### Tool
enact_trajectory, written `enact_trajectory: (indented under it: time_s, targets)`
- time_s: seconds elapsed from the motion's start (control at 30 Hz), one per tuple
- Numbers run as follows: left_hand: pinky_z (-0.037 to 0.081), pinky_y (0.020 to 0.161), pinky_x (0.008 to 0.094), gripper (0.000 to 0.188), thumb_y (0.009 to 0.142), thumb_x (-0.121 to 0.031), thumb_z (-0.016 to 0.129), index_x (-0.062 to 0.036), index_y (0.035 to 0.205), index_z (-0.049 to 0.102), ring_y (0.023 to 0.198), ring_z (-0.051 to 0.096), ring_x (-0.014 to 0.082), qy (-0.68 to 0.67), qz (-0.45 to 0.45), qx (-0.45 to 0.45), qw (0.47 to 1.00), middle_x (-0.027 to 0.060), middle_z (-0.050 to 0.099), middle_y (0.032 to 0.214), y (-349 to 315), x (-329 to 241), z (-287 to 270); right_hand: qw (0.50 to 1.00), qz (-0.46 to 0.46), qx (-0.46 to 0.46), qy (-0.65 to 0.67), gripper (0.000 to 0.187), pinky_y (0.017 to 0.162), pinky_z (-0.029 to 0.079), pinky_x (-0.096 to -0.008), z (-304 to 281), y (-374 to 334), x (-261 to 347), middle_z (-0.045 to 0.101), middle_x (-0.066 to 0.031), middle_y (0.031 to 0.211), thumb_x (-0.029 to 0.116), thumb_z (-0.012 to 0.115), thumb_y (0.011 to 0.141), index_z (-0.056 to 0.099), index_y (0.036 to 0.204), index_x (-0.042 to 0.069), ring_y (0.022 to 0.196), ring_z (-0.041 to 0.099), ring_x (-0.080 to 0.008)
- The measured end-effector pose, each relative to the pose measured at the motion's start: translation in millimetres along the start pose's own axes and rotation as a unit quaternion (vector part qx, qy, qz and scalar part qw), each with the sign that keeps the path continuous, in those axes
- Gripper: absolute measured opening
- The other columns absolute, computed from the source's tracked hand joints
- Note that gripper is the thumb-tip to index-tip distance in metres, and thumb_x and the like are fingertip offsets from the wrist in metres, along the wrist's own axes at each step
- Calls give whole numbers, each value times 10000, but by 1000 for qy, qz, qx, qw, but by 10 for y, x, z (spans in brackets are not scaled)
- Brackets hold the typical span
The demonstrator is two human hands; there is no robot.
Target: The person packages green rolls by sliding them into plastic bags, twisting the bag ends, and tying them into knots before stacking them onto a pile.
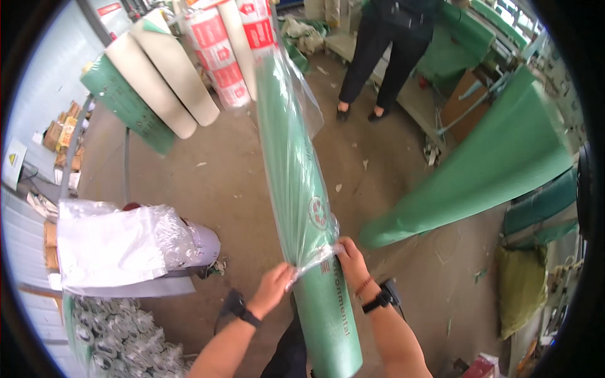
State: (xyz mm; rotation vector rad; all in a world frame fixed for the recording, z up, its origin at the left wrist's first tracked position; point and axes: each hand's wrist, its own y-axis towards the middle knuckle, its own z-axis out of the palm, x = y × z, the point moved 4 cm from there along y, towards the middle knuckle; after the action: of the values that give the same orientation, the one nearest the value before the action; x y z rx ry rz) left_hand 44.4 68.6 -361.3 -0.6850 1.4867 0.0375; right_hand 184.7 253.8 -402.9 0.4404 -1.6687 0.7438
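Note:
A long green roll of sheet material (328,315) stands in front of me, its near end close to my body. A clear plastic sleeve (293,170) covers the far part, and its gathered edge lies across the roll between my hands. My left hand (275,286) pinches that edge on the roll's left side. On the right side my right hand (351,259) is closed on the same edge. Below the edge the roll's printed surface is bare.
At the back left lean white rolls (151,85), a green roll (129,107) and red-and-white wrapped rolls (217,57). Another large green roll (466,170) slants at right. White plastic bags (113,246) lie on a stand at left. A person (387,57) stands at the back.

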Motion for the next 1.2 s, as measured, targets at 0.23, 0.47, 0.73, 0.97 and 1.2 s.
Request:
enact_trajectory:
  time_s: [0.23,0.47,0.73,0.97,1.2]
  targets:
    - [384,642,211,221,1003,-246,465,-69,894,540,708,423,49,-255,-124,35,958,-48,461,778,-2180,303,896,968,120,188,-112,249,829,483,-317,-563,-2775,-391,641,-66,957,157,568,932,591,1122,-2,926,579,-156]
    - [375,524,237,195,967,-237,496,-86,857,551,565,417,66,-274,-120,88,950,-33,474,694,-3248,-134,1200,976,137,162,45,245,759,483,-289,-457,-3756,233,614,-44,909,187,569,941,585,1110,10,859,569,-148]
    - [396,509,218,164,864,-76,601,-122,844,445,561,432,56,-315,224,107,916,-50,444,664,-3699,-2828,657,933,-85,242,253,35,482,284,-202,-601,-3628,3668,418,75,697,111,526,948,494,957,100,552,360,-36]
    - [347,527,204,162,819,20,565,-93,899,482,572,403,35,-221,332,114,910,-44,457,740,-4376,-4153,185,893,-208,327,228,90,483,254,-197,-650,-4122,5153,384,81,679,143,578,952,523,909,86,533,316,-28]
    - [444,592,202,121,832,8,576,-66,881,493,652,512,61,63,266,22,962,-26,496,777,-4391,-3996,-162,900,-273,261,-220,185,663,392,-214,-597,-4114,5027,490,50,765,91,704,838,542,920,52,770,457,-22]
